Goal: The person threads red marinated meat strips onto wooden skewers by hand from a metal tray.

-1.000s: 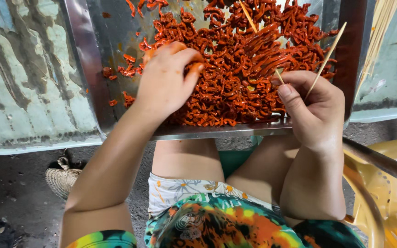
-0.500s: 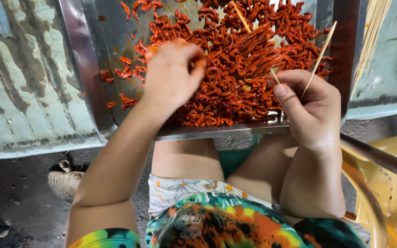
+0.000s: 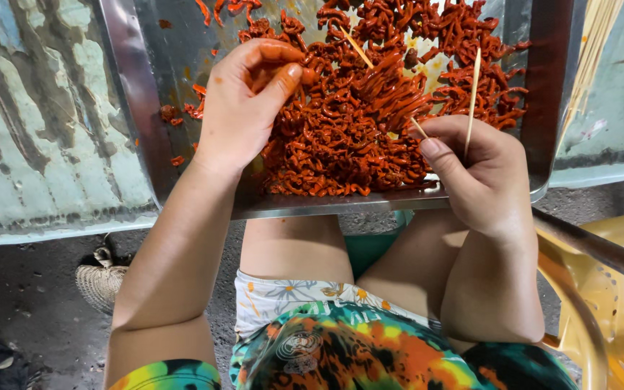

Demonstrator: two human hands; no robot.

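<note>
The left hand [image 3: 243, 108] is curled over the left side of a heap of orange-red, sauce-coated strips of marinated meat [image 3: 370, 123], thumb and fingertips pinched on one strip, so its grip is closed around a piece it is lifting from the pile. The right hand [image 3: 478, 170] is clenched around a thin pale bamboo skewer [image 3: 473, 94], held nearly upright with its tip pointing away from the person, above the right part of the heap. The meat lies spread across a wide, shallow stainless-steel tray [image 3: 135, 101] that rests on a worn, pale green painted surface [image 3: 30, 144], with the tray's near rim overhanging the person's knees. By the look of it, the step in hand is picking a strip to thread; the next move would call for bringing the pinched strip across to the skewer's tip and keeping the stick steady, since the greasy meat seems slippery. Counting: two hands at work, one tray, one skewer in the grip, at least one more bare skewer [image 3: 359, 49] lying in the heap, and a bundle of spare skewers [image 3: 595, 43] at the far right, too many to count; the strips are likewise beyond counting. A yellow plastic chair [image 3: 619, 289] stands at the right
</note>
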